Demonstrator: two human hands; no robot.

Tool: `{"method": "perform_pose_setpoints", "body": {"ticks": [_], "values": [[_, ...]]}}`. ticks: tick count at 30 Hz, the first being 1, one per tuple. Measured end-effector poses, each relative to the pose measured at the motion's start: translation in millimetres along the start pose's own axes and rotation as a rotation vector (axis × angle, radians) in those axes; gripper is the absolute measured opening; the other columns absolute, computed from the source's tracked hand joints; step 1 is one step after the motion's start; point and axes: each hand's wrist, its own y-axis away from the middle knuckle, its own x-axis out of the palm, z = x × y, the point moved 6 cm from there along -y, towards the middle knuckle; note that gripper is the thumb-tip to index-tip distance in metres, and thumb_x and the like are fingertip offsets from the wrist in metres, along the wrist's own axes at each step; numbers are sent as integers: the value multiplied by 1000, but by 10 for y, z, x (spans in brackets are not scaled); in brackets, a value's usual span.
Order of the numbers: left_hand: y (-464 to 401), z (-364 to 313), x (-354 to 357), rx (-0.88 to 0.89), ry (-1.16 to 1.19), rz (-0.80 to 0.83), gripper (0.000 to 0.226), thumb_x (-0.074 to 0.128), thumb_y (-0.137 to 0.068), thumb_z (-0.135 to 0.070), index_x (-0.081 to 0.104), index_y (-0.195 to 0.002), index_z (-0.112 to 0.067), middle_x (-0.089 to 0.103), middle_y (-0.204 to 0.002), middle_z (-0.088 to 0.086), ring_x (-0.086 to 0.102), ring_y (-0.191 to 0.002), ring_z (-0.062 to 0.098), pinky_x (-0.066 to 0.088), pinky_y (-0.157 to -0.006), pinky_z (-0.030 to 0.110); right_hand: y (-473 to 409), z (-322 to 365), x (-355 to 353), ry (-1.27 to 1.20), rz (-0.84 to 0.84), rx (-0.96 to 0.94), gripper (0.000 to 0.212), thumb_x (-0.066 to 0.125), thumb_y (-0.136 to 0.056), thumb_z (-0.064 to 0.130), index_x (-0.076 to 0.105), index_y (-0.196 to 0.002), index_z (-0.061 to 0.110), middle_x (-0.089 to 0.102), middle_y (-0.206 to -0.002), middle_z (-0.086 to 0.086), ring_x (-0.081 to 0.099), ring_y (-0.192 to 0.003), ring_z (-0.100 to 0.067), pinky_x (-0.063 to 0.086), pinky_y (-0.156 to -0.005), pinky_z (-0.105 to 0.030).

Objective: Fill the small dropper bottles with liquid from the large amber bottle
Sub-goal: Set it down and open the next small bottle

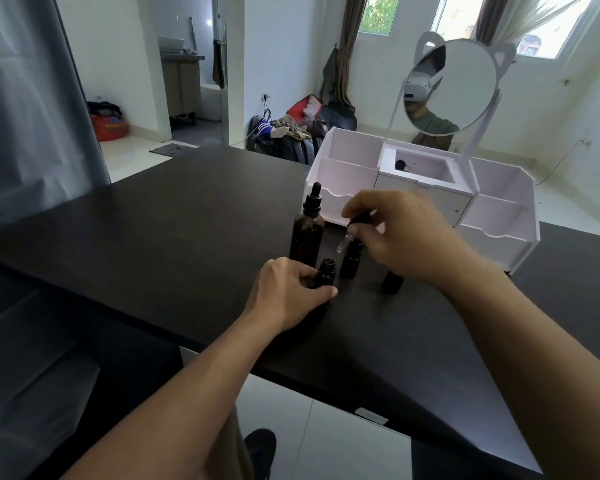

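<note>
The large amber bottle (307, 233) stands upright on the dark table (174, 237), its black dropper cap on. Just in front of it, my left hand (288, 292) grips a small dark dropper bottle (324, 273) whose neck is uncapped. My right hand (400, 233) holds a black dropper cap (359, 220) above the bottles, and its clear glass pipette (448, 243) points down and left. A second small bottle (351, 261) stands under that hand. A third small bottle (392, 282) is partly hidden behind my right wrist.
A white cosmetic organiser (492, 209) with a round cat-ear mirror (454, 86) stands right behind the bottles. The table's near edge (291, 372) runs diagonally below my forearms. Bags and clothes lie on the floor beyond the table.
</note>
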Motion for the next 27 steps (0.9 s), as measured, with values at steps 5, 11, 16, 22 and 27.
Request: {"method": "perform_pose_setpoints", "body": {"ticks": [5, 11, 16, 22, 27], "values": [[-9, 12, 9, 23, 11, -23, 28, 78, -77, -46, 78, -96, -25, 61, -65, -13, 58, -65, 1, 44, -61, 18, 394, -284, 169, -9, -179, 156, 7, 75, -81, 18, 73, -87, 18, 68, -78, 6, 65, -74, -15, 55, -75, -32], [-6, 6, -5, 46, 8, -67, 26, 79, -74, -46, 79, -91, -27, 57, -56, -11, 53, -56, 1, 37, -55, 15, 681, -487, 564, 69, -147, 277, 13, 77, -77, 19, 64, -81, 16, 61, -79, 1, 58, -71, -19, 43, -67, -25], [-6, 9, 6, 58, 4, -53, 27, 78, -75, -46, 79, -94, -27, 58, -57, -10, 55, -57, 2, 38, -54, 17, 689, -508, 678, 55, -187, 267, 16, 76, -81, 21, 64, -86, 12, 62, -85, -3, 55, -71, -17, 45, -67, -27], [-13, -1, 5, 57, -2, -49, 25, 78, -75, -47, 78, -92, -27, 64, -62, -3, 60, -60, 7, 48, -59, 24, 698, -519, 723, 75, -250, 227, 20, 80, -77, 20, 63, -82, 11, 63, -82, -4, 44, -63, -13, 36, -63, -24], [-2, -5, -2, 51, 2, -46, 24, 78, -76, -46, 79, -91, -28, 58, -57, -8, 55, -55, 4, 39, -53, 19, 711, -538, 734, 67, -242, 249, 21, 79, -80, 23, 65, -88, 10, 65, -86, -4, 46, -67, -12, 37, -65, -23]]}}
